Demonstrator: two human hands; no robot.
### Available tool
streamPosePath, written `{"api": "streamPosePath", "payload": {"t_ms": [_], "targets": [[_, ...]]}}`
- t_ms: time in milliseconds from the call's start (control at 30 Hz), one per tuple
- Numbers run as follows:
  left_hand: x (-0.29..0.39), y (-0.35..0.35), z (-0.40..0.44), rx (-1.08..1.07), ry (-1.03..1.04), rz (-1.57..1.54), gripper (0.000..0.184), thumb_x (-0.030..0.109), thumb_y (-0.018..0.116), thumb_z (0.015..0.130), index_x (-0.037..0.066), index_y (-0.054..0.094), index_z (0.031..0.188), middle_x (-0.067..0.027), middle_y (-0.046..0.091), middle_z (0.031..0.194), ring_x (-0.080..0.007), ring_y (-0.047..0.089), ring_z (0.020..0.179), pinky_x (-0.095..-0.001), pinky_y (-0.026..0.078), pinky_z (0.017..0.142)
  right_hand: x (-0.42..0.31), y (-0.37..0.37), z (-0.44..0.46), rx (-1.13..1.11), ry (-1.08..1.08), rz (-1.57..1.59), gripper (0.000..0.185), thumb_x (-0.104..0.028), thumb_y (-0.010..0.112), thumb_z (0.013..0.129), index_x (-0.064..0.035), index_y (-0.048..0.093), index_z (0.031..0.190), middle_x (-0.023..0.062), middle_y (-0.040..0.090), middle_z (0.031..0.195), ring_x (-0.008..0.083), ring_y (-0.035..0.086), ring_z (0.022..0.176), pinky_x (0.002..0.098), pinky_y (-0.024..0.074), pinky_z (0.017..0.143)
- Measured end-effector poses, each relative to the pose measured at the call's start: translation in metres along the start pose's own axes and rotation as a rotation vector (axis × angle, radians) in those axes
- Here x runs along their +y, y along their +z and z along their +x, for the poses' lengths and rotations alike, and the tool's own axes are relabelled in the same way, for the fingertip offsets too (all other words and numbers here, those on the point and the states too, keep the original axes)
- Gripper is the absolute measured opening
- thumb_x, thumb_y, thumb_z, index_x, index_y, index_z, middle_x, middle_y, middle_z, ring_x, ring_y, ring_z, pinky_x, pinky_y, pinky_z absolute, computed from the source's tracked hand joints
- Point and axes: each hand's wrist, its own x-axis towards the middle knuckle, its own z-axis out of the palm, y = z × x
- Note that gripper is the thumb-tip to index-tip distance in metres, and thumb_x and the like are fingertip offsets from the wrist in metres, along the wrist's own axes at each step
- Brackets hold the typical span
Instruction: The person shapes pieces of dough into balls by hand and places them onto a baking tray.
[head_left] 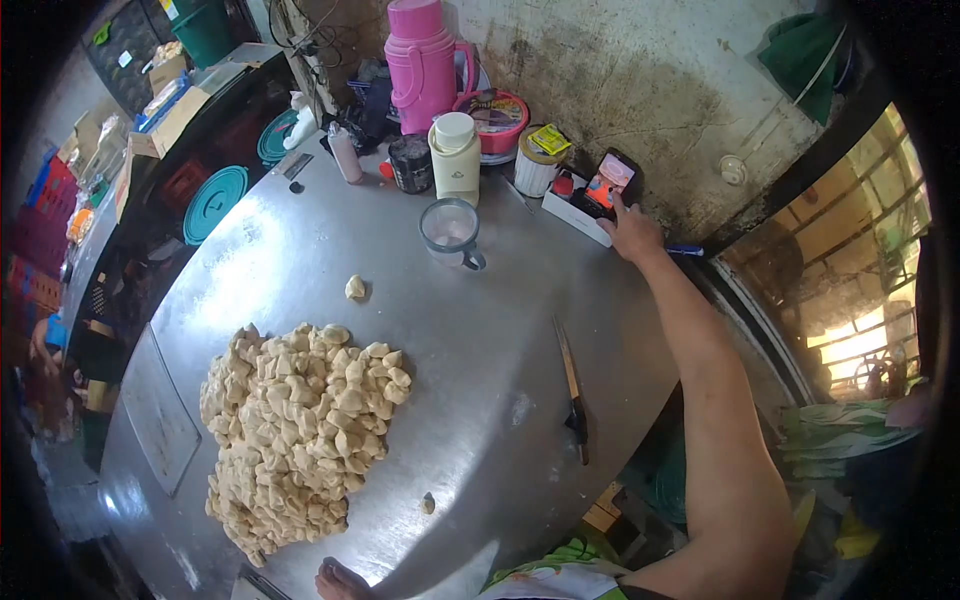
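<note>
My right hand [633, 228] reaches to the far right of the metal table, a finger extended against the lit screen of a phone [608, 180]. The phone leans in a white box [575, 215] by the wall. At the bottom edge my left hand [343, 582] rests near the table's front, its fingers partly out of view; what it holds, if anything, cannot be made out. A large heap of dough pieces [300, 430] lies to its upper left. One piece [355, 288] sits apart behind the heap, and a small bit [428, 503] lies right of it.
A knife [572, 390] lies on the table [500, 330] at centre right. Along the back stand a clear cup [449, 228], a cream jug [456, 165], a pink flask [421, 75] and a dark jar [411, 165]. A flat board [160, 415] lies at the left.
</note>
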Motion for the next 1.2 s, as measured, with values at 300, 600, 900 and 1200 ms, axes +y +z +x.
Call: {"api": "streamPosePath", "payload": {"t_ms": [300,600,900,1200], "targets": [[0.003,-0.003,0.004,-0.073,-0.024,0.007,0.035,0.033,0.047,0.105,0.008,0.063,0.087,-0.0198,0.061,0.076,-0.0439,0.057,0.069,-0.0557,0.042,0.062,-0.001,-0.015,0.002,0.002,0.067,0.054,0.076,-0.055,0.056,0.097,-0.0160,0.030,0.157,0.0293,0.059,0.127,0.0459,0.065,0.109,0.0556,0.0524,0.092],[0.006,-0.004,0.004,-0.060,-0.087,-0.028,0.044,0.039,0.044,0.105,0.007,0.064,0.082,-0.0224,0.061,0.076,-0.0447,0.057,0.070,-0.0560,0.041,0.063,0.003,-0.013,0.010,0.003,0.089,0.016,0.080,-0.055,0.056,0.097,-0.0191,0.022,0.161,0.0315,0.055,0.133,0.0473,0.064,0.112,0.0555,0.0515,0.095],[0.011,-0.006,0.008,-0.046,-0.060,-0.025,0.046,0.039,0.043,0.105,0.007,0.065,0.081,-0.0222,0.061,0.076,-0.0448,0.057,0.069,-0.0560,0.042,0.062,0.001,-0.013,0.005,-0.024,0.122,0.017,0.081,-0.056,0.055,0.097,-0.0202,0.020,0.162,0.0309,0.052,0.138,0.0474,0.062,0.116,0.0557,0.0500,0.097],[0.007,-0.004,0.004,0.004,-0.034,-0.005,0.042,0.038,0.045,0.105,0.008,0.066,0.085,-0.0202,0.062,0.079,-0.0429,0.058,0.069,-0.0555,0.043,0.063,0.005,-0.007,0.000,-0.067,0.116,0.045,0.080,-0.055,0.055,0.097,-0.0210,0.021,0.162,0.0280,0.054,0.136,0.0441,0.062,0.116,0.0553,0.0498,0.097]]}}
